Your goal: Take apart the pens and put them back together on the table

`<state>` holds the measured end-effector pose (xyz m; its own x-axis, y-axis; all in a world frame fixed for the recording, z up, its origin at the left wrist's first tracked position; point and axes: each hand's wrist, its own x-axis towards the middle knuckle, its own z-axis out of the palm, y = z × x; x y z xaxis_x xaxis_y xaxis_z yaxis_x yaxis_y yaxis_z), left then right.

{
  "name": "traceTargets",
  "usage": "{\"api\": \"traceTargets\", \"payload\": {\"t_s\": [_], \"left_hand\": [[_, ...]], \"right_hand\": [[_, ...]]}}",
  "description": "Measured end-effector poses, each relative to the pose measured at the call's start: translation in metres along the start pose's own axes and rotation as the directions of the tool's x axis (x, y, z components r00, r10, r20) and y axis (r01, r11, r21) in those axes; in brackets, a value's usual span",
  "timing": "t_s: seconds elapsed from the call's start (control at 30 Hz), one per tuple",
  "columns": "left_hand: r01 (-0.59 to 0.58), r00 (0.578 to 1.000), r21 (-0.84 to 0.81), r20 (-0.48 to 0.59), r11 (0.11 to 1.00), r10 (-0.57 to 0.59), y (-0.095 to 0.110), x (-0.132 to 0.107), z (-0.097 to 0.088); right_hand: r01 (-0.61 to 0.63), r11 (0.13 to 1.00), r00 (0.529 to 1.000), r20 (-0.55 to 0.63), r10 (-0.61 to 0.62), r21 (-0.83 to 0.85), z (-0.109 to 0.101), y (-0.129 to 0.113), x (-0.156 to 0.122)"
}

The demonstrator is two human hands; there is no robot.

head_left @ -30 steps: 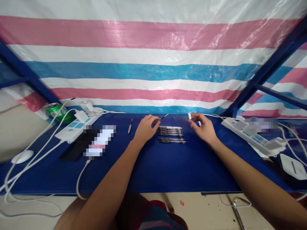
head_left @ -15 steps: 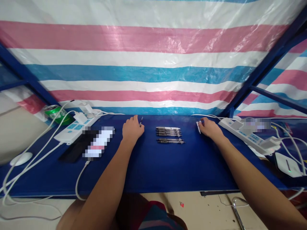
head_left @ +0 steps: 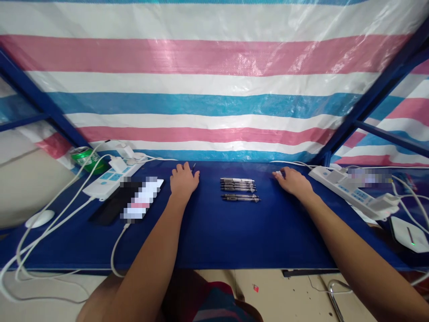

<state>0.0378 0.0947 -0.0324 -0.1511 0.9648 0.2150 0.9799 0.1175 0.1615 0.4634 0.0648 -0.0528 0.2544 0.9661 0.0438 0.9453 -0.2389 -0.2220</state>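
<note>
My left hand [head_left: 183,182] rests palm down on the blue tabletop, its fingers and thumb apart. A thin pen-like stick [head_left: 193,167] pokes out between its thumb and index finger; the rest is hidden by the hand. On the right, my right hand [head_left: 295,183] lies low on the table with its fingertips closed around a small white object [head_left: 278,173], mostly covered. Between my hands, several clear-barrelled pens [head_left: 237,185] lie side by side, the farthest one whiter. A little nearer to me, a separate small group of pens [head_left: 240,197] lies parallel to them.
Left stand a power strip [head_left: 110,180], a green can [head_left: 89,160], a white mouse [head_left: 40,218] and a phone [head_left: 142,201] on its cable. Another power strip [head_left: 357,194] and a white box [head_left: 409,234] sit at right. A striped sheet [head_left: 214,85] hangs behind the table [head_left: 251,241].
My left thumb has spread away from the stick, and less of the stick shows. My right fingers cover more of the white object. The view has shifted slightly; the pens between my hands stay put.
</note>
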Motion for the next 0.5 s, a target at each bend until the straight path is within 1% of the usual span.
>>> {"api": "traceTargets", "payload": {"t_s": [0.2, 0.33, 0.5], "left_hand": [[0.003, 1.0, -0.045, 0.008, 0.999, -0.002, -0.005, 0.007, 0.003], [0.001, 1.0, -0.131, -0.007, 0.991, -0.002, -0.015, 0.022, 0.007], [-0.117, 0.99, -0.336, 0.036, 0.934, 0.137, -0.029, 0.051, 0.011]], "right_hand": [[-0.006, 1.0, 1.0, 0.019, 0.006, -0.009, -0.002, -0.001, -0.001], [-0.003, 1.0, 1.0, 0.015, 0.003, -0.011, -0.002, -0.002, -0.001], [-0.011, 1.0, 1.0, 0.022, 0.011, -0.025, -0.002, -0.003, -0.002]]}}
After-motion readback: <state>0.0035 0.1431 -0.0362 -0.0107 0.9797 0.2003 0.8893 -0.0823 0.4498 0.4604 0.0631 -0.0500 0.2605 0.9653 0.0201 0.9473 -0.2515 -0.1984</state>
